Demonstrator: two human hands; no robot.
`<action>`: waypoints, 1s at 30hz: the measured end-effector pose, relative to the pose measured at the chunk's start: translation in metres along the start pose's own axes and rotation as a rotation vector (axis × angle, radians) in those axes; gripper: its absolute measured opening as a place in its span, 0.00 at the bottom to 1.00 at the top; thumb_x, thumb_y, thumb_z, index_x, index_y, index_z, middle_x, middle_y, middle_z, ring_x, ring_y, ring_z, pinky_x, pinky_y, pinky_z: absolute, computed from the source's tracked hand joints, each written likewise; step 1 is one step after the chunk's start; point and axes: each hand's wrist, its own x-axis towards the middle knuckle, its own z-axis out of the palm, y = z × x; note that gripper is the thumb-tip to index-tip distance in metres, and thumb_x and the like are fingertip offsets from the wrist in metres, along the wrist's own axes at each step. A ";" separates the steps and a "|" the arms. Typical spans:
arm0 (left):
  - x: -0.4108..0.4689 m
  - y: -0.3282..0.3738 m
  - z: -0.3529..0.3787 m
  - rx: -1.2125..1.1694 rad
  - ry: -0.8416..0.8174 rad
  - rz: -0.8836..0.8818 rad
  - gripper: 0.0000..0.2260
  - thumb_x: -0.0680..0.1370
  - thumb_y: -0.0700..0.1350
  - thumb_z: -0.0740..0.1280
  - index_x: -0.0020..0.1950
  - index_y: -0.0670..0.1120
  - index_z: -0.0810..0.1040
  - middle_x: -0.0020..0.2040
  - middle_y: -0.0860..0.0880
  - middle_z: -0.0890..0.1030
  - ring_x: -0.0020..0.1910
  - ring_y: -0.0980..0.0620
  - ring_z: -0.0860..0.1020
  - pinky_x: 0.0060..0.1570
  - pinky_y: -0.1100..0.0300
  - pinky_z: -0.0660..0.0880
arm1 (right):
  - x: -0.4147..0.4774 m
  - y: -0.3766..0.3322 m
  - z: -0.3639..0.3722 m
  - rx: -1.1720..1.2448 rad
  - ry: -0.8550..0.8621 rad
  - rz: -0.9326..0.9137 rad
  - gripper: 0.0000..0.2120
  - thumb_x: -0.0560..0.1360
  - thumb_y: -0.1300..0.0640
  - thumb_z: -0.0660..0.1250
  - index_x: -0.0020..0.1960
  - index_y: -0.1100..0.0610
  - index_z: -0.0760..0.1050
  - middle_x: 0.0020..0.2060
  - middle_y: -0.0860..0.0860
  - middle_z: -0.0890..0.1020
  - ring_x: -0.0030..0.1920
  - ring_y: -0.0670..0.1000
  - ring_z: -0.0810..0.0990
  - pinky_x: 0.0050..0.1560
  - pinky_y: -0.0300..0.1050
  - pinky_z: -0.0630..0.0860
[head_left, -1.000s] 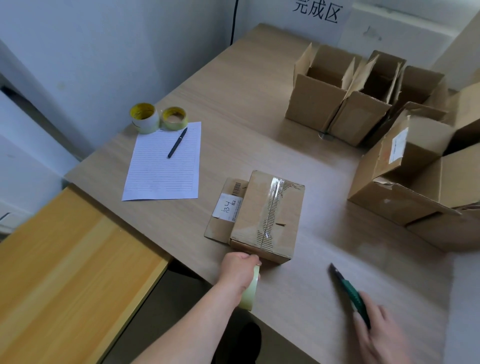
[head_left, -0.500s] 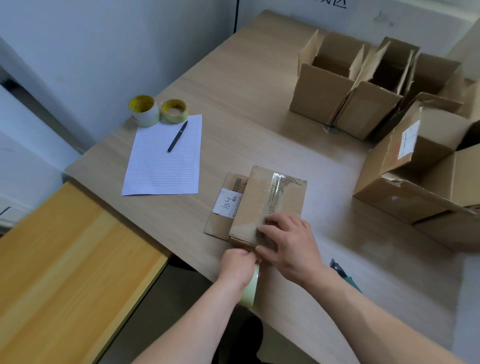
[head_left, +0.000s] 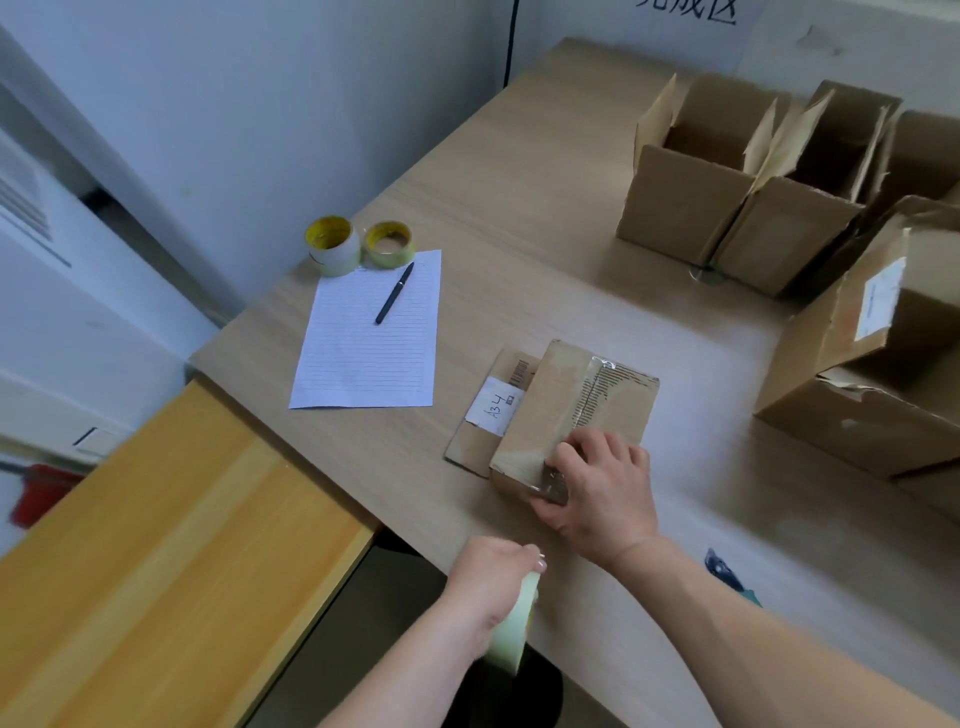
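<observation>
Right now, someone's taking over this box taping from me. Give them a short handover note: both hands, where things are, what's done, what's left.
Left hand grips the tape roll at the table's near edge.
Right hand holds the small cardboard box at its near end, fingers on top, thumb on the near face, over the tape.
Done: clear tape runs along the top seam.
Left: press the tape end down the near face; whether it is cut from the roll cannot be seen. The box cutter lies by the right forearm.

Soft, bright light fell evenly, leaving a pale sheen on the table (head_left: 737, 509) at right. Wide-angle distortion bent the edges, and the left hand (head_left: 493, 587) was slightly blurred.
</observation>
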 end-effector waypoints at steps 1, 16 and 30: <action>-0.008 0.001 -0.005 -0.045 -0.013 0.001 0.07 0.75 0.39 0.71 0.36 0.43 0.82 0.28 0.47 0.77 0.24 0.52 0.74 0.27 0.68 0.69 | 0.004 -0.001 0.001 -0.005 -0.011 0.024 0.24 0.57 0.37 0.77 0.43 0.51 0.74 0.48 0.50 0.76 0.47 0.58 0.74 0.48 0.51 0.65; -0.033 0.049 -0.044 -0.127 -0.365 0.259 0.17 0.82 0.39 0.61 0.54 0.57 0.85 0.55 0.53 0.85 0.59 0.48 0.78 0.64 0.45 0.68 | -0.050 -0.073 -0.077 1.215 -0.072 0.715 0.19 0.69 0.45 0.70 0.59 0.45 0.78 0.42 0.49 0.84 0.44 0.47 0.81 0.42 0.35 0.74; -0.008 0.025 -0.060 0.461 -0.463 0.868 0.17 0.81 0.51 0.64 0.65 0.71 0.71 0.76 0.70 0.51 0.75 0.66 0.53 0.69 0.73 0.56 | -0.048 -0.103 -0.094 1.078 0.012 0.959 0.04 0.74 0.58 0.71 0.41 0.57 0.83 0.33 0.51 0.83 0.34 0.42 0.78 0.38 0.40 0.74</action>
